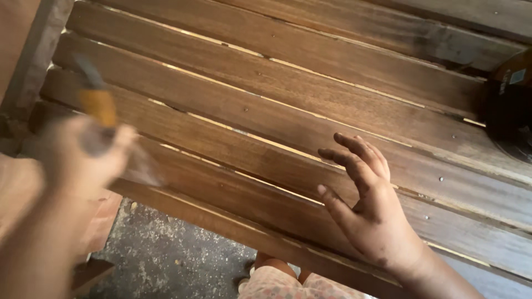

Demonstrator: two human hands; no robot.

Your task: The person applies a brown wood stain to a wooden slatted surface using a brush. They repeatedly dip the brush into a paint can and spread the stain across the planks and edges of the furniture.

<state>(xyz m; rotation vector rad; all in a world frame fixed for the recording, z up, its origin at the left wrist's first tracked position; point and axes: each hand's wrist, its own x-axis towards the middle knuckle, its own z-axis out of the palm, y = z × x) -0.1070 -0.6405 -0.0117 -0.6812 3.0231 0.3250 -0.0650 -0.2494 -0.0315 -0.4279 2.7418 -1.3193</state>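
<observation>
— What's in your left hand (83, 158)?
— A brush (97, 105), fist closed round its handle (blurred), above the slats (266, 160).
— And your right hand (368, 213)?
— Open, all 5 fingers spread, resting on them. They look stiff and heavy.

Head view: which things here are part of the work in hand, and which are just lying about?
In the work:
- slatted wooden panel, under both hands
- left hand, blurred, gripping a tool with an orange handle
- right hand, open, fingers spread over the slats

Lying about:
- dark round object at the right edge
- brick on the gritty floor
</observation>
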